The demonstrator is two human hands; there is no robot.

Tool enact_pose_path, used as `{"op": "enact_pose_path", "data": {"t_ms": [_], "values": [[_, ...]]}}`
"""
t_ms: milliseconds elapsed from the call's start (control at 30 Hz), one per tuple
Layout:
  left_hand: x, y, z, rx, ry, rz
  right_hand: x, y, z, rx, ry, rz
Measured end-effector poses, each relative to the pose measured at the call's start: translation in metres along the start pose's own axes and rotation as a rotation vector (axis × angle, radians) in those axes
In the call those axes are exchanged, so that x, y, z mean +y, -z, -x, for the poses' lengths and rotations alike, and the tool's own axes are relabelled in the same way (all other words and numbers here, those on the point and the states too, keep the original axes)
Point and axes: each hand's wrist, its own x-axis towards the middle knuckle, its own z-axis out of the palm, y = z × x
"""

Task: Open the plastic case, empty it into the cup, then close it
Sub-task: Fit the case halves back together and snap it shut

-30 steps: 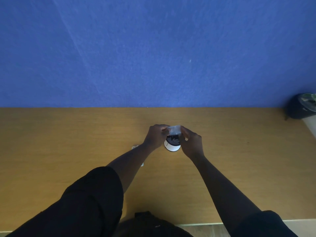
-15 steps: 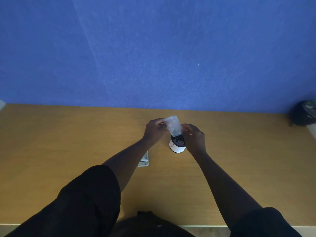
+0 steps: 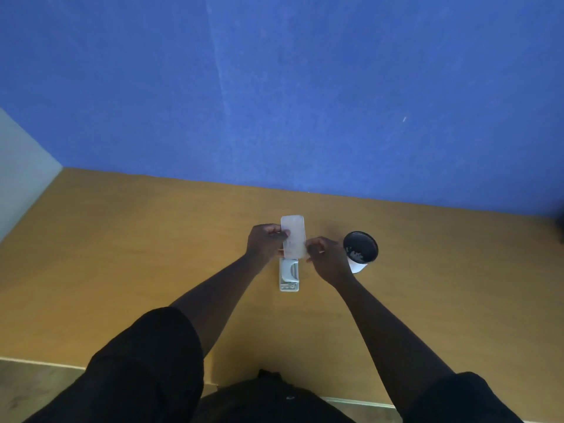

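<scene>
I hold a clear frosted plastic case part [image 3: 293,236] above the wooden table [image 3: 152,254], its long side pointing away from me. My left hand [image 3: 265,244] grips its left edge and my right hand [image 3: 325,254] pinches its right edge. Just below it, flat on the table, lies another pale case piece [image 3: 289,276]. To the right stands a white cup [image 3: 360,251] with a dark inside, and small pale bits lie at its bottom. The cup is apart from both hands.
A blue wall [image 3: 305,102] rises straight behind the table. A pale panel [image 3: 21,172] borders the table's left side. The table's front edge runs close to my body, with dark sleeves over both upper arms.
The case part was tipped over the cup between my hands; now both hands have carried it left, away from the cup, over the piece lying on the table. The view has shifted too.
</scene>
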Motion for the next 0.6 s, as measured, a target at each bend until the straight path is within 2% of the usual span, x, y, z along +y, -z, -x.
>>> {"op": "enact_pose_path", "data": {"t_ms": [133, 233, 600], "values": [[-0.010, 0.034, 0.007, 0.031, 0.075, 0.009, 0.005, -0.032, 0.004, -0.092, -0.011, 0.220], [-0.019, 0.055, 0.010, 0.045, 0.123, -0.002, 0.007, -0.052, 0.006, -0.128, -0.147, 0.249], [-0.038, 0.111, 0.015, 0.000, 0.230, -0.012, -0.008, -0.103, 0.003, -0.047, -0.370, 0.478]]}}
